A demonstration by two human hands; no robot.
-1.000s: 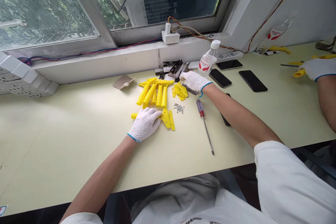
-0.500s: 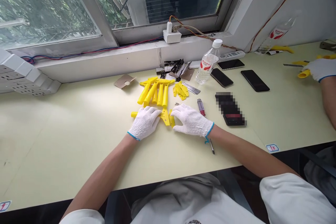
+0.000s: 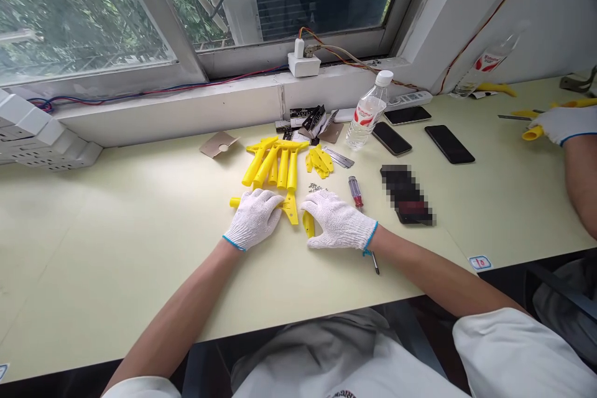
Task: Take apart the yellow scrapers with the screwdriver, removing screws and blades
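My left hand (image 3: 254, 217), in a white knit glove, is closed around a yellow scraper handle (image 3: 291, 208) lying crosswise on the table, its wide flat head sticking out to the right. My right hand (image 3: 338, 221), gloved alike, curls its thumb and fingers round the ends of a small yellow cover plate (image 3: 308, 224), just right of that head and apart from it. Beyond my left hand lie several yellow scraper handles (image 3: 268, 165). A pile of yellow cover plates (image 3: 319, 161) and small screws (image 3: 317, 187) lie beyond my right hand.
A screwdriver (image 3: 355, 191) lies partly under my right wrist. Metal blades (image 3: 340, 157), black packaging (image 3: 314, 121), a water bottle (image 3: 368, 112) and several phones (image 3: 449, 143) are farther back and right. At far right, a co-worker's gloved hand (image 3: 566, 121) holds a yellow part.
My right hand has drawn the cover plate slightly away from the scraper head, widening the gap. More of the screws now shows. My left hand keeps its hold.
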